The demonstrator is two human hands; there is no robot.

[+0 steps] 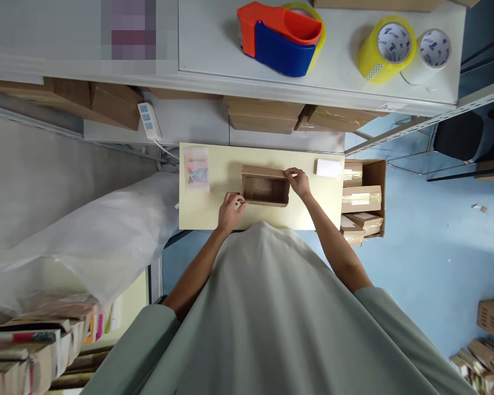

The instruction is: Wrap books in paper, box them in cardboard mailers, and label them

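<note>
An open cardboard box (pixel 265 171) sits on the pale yellow table (pixel 222 216), its inside showing no contents. My left hand (pixel 231 211) pinches the box at its near left corner. At the far right corner, my right hand (pixel 298 182) grips the box edge between thumb and fingers. To the left on the table lies a clear plastic packet (pixel 197 169) with pink and grey print. A small white box or stack of labels (pixel 329 168) rests to the right of my right hand.
An orange and blue tape dispenser (pixel 284 41) and tape rolls (pixel 389 48) stand on the shelf above. A large carton (pixel 379 173) of packed parcels adjoins the table's right edge. White plastic wrap (pixel 107 219) bulges at the left, near a power strip (pixel 149 120).
</note>
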